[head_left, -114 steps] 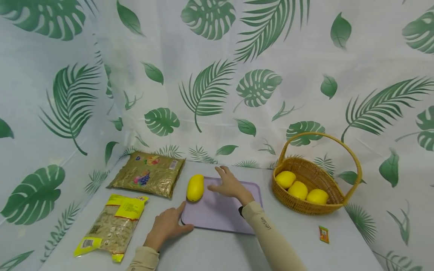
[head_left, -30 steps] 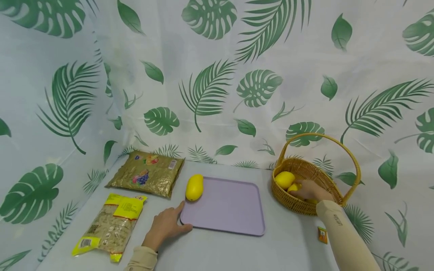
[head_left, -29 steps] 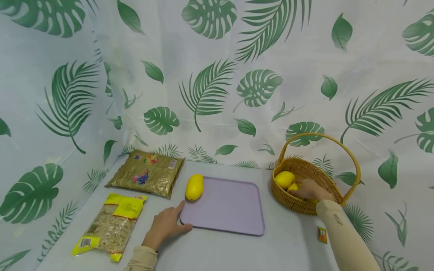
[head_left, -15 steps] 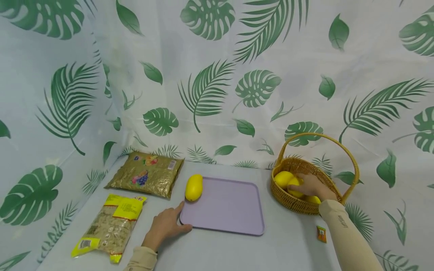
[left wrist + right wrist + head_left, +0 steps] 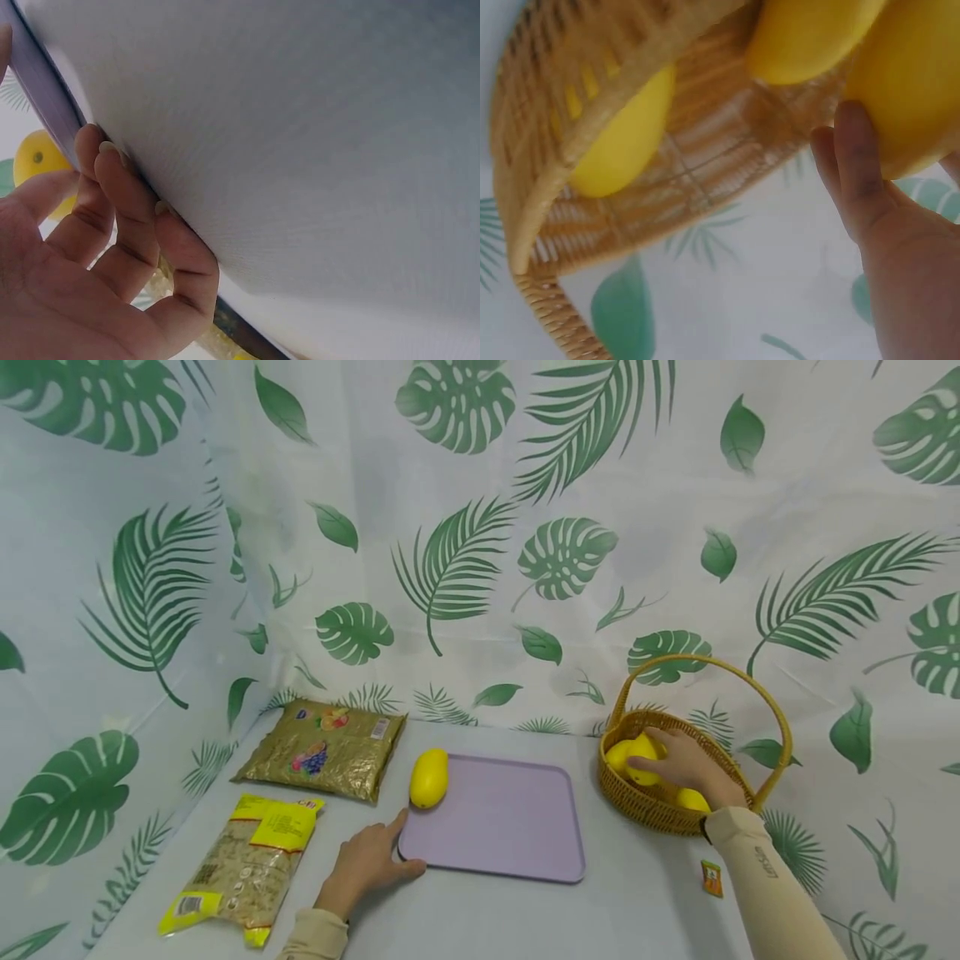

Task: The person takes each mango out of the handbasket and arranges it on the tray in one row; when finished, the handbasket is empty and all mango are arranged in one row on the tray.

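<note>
My right hand (image 5: 690, 764) grips a yellow mango (image 5: 645, 758) within the wicker basket (image 5: 648, 817), raised close to the rim. In the right wrist view, thumb and fingers lie on either side of that mango (image 5: 919, 82). A second mango (image 5: 617, 755) lies behind it on the left, and a third (image 5: 692, 800) sits by the near right wall, partly hidden by the wrist. My left hand (image 5: 367, 864) rests at the front left corner of a lilac tray (image 5: 502, 818), thumb and index finger spread along its edges. Another mango (image 5: 429, 778) lies at the tray's back left corner.
A gold fruit-print bag (image 5: 326, 747) lies behind and left of the tray. Nearer, a clear and yellow packet (image 5: 247, 860) sits left of my left hand. A small orange sachet (image 5: 712, 878) lies before the basket, whose tall handle (image 5: 750, 681) arches over it.
My right hand went from above the tray into the basket and took hold of a mango. Over the last second it has lifted that mango upward. My left hand stays at the tray corner.
</note>
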### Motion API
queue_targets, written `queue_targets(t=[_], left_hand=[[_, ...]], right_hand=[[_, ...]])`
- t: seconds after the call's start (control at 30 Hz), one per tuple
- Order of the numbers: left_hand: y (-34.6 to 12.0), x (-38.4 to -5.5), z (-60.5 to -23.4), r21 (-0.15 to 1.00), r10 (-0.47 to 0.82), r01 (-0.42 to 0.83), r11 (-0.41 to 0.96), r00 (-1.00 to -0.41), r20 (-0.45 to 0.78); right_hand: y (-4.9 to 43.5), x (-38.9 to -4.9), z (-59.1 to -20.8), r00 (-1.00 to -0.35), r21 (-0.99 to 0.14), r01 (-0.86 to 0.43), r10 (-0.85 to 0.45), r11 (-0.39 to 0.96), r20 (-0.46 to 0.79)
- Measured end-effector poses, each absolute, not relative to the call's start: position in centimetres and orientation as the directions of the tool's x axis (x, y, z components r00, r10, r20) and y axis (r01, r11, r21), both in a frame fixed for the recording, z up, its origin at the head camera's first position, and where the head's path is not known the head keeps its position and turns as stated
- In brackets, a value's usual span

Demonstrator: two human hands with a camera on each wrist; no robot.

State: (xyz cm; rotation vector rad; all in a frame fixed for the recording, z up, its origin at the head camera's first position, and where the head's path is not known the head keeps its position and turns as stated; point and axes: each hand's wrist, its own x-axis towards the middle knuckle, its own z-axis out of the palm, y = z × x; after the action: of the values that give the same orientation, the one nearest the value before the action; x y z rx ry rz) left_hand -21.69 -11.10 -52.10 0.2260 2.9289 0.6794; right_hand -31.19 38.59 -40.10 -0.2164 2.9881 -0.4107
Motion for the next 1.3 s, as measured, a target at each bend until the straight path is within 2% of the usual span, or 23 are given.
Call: queue_targets(t=[0.33, 0.67, 1.07, 1.3], left_hand=[[-11.1, -21.7, -52.1, 0.442, 0.17, 0.116, 0.89, -0.982, -0.084], [-11.0, -21.7, -52.1, 0.446, 0.174, 0.119, 0.887, -0.981, -0.085], [-11.2, -21.9, -52.1, 0.432, 0.171, 0.117, 0.894, -0.981, -0.089], [-11.2, -21.8, -52.2, 0.441, 0.168, 0.11, 0.891, -0.981, -0.095]], right_hand=[[35.8, -30.8, -39.5, -0.98, -0.326, -0.177, -0.197, 0.929, -0.028], [32.4, -30.2, -39.9, -0.972, -0.433, -0.213, -0.233, 0.876, 0.008], [28.1, -30.9, -42.0, -0.947, -0.436, -0.313, -0.311, 0.844, 0.079], [24.8, -30.9, -43.5, -0.944, -0.501, -0.296, -0.328, 0.814, 0.025]])
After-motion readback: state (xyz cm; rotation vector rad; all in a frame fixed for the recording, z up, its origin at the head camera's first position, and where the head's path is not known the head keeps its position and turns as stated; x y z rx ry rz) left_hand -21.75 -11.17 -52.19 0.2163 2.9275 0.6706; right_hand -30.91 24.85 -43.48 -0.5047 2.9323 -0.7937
